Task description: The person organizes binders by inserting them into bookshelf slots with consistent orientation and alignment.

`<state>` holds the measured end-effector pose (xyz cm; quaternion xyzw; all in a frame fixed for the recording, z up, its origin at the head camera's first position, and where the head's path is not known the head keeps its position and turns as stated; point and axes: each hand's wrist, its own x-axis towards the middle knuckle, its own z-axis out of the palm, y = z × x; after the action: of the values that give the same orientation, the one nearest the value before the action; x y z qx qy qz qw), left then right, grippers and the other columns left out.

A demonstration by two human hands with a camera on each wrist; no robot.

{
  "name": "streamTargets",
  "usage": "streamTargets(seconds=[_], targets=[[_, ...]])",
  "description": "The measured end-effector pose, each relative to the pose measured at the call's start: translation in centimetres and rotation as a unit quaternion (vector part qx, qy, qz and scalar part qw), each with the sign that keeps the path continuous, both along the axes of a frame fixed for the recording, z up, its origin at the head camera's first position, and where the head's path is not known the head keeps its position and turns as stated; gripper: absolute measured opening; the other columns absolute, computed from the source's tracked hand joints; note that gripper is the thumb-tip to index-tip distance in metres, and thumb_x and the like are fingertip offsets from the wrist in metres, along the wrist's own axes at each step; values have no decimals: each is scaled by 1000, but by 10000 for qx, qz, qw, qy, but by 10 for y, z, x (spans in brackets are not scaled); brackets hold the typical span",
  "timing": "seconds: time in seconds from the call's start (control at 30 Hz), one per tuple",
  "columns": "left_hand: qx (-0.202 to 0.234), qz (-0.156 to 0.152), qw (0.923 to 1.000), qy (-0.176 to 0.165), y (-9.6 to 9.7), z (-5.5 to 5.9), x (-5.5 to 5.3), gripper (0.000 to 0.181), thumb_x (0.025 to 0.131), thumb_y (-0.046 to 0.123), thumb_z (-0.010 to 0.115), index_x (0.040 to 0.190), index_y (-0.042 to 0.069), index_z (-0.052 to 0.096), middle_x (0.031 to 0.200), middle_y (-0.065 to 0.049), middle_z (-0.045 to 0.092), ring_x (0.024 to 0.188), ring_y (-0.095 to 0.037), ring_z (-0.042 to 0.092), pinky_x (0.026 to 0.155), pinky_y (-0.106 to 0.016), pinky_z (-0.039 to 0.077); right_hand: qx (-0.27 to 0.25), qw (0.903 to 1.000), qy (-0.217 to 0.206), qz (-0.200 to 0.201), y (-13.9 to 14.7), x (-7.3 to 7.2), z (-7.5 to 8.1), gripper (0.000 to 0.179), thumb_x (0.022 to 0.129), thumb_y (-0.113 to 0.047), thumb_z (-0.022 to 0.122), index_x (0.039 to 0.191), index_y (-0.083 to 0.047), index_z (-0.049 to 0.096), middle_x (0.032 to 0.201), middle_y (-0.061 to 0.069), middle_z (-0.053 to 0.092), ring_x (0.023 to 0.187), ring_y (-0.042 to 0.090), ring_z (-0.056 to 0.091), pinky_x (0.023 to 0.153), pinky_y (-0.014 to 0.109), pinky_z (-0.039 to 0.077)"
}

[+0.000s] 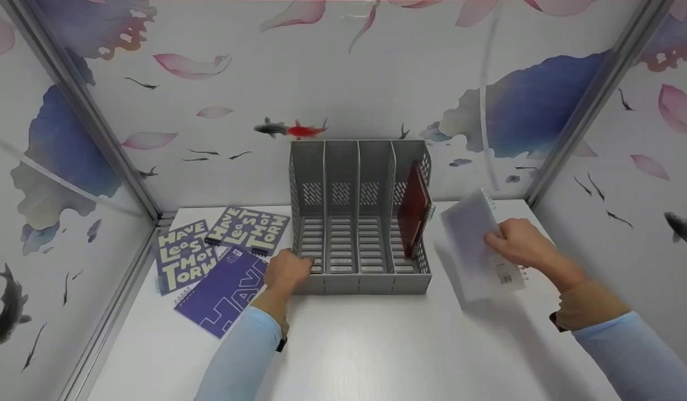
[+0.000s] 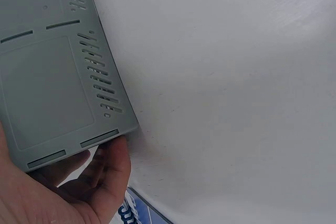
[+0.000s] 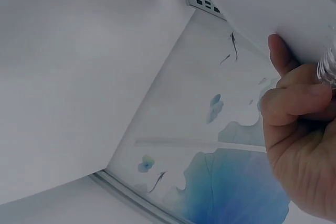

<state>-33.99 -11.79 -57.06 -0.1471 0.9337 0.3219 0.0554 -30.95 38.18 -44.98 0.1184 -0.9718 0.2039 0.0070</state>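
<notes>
head view: right hand grips a spiral notebook by its coil side, fingers curled, thumb on the near face. it's held tilted over the right part of the white table, beside the organizer, a gap between. looks: frosted translucent sheet, pale lavender up top going milky white lower down, small barcode label by the bottom corner, coil loops along the right edge. can't tell if its bottom edge touches the table.

left hand holds the front left corner of the gray four-slot organizer — thumb over the front rim, fingers bent round outside. organizer: slotted floor, perforated back and sides. rightmost slot has a dark red notebook standing on edge, slightly angled. left of the organizer: two navy notebooks with chunky pale lettering, plus a violet-blue notebook with outlined letters, close to the left hand.

left wrist view: fingers curled at the organizer's edge, gray plastic wall with slanted vents filling the corner. blue coil peeks in at the bottom.

right wrist view: fingers bent in around the notebook's clear coil — one fingertip against its plain white face.
</notes>
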Motion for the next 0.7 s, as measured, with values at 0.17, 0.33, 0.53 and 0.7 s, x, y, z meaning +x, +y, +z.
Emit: streamTargets(seconds=[0.17, 0.33, 0.53, 0.7], targets=[[33, 20, 10000, 5, -1, 1, 0, 70, 101, 49, 67, 149, -1, 66, 139, -25, 77, 127, -46, 76, 102, -59, 62, 160, 9994, -235, 188, -7, 9, 9, 36, 101, -21, 63, 67, -11, 56, 66, 3, 63, 61, 16, 62, 56, 32, 47], [92, 19, 10000, -12, 0, 0, 1, 68, 101, 50, 68, 147, -1, 67, 139, -24, 77, 127, -45, 76, 102, -58, 61, 342, 9959, -575, 615, -12, 17, 23, 43, 98, -16, 63, 62, -20, 40, 58, -8, 42, 56, 10, 51, 53, 28, 38], [87, -3, 10000, -14, 0, 1, 0, 68, 102, 50, 67, 148, -1, 67, 137, -23, 78, 126, -44, 76, 101, -58, 62, 587, 9836, -1297, 1106, -14, 20, 40, 37, 103, -14, 62, 68, -16, 55, 61, -9, 48, 56, 9, 48, 54, 28, 38], [83, 21, 10000, -13, -1, 0, 0, 66, 101, 50, 67, 144, -1, 69, 134, -22, 79, 124, -44, 76, 100, -58, 61, 872, 9751, -1492, 1392, -12, 22, 51, 33, 107, -17, 66, 75, -10, 65, 65, -9, 50, 61, 9, 49, 58, 28, 39]])
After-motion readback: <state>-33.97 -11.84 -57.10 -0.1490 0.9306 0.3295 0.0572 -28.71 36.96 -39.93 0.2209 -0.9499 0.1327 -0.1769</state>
